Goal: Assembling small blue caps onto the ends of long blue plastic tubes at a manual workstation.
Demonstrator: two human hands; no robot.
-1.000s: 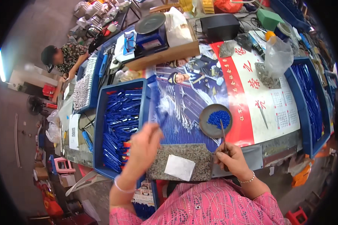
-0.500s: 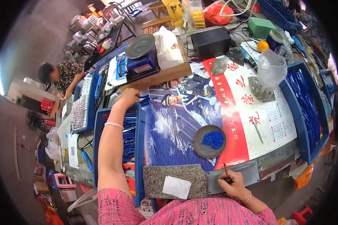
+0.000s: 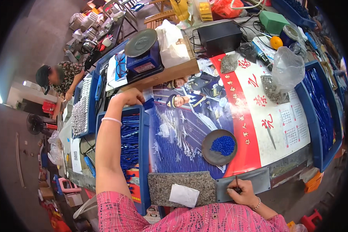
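My left hand [image 3: 132,96] is closed, reaching over the far end of a blue tray [image 3: 144,154] of thin blue sticks [image 3: 129,141]. Dark blue shows beside its fingertips, but what they grip, if anything, cannot be made out. At the near edge my right hand [image 3: 241,192] is closed around a slim dark-brown stick-like tool [image 3: 236,181], resting over a grey pad [image 3: 262,181]. Ahead of it, a round dark dish [image 3: 208,154] holds a heap of small blue beads [image 3: 223,145]. A speckled stone slab [image 3: 158,189] with a folded white paper [image 3: 184,194] lies between my arms.
A printed poster [image 3: 243,152] covers the tabletop. Another blue tray [image 3: 321,154] of blue sticks stands at the right, near a clear plastic bag [image 3: 288,69]. Behind are a wooden ledge [image 3: 162,78], a dark-blue tin [image 3: 145,62] and a black box [image 3: 219,38]. Another person [image 3: 60,79] works at far left.
My left hand has shifted slightly left and its fingers have moved a little at the tray's far end. The right hand stays on the pad with the tool; the whole view has shifted slightly.
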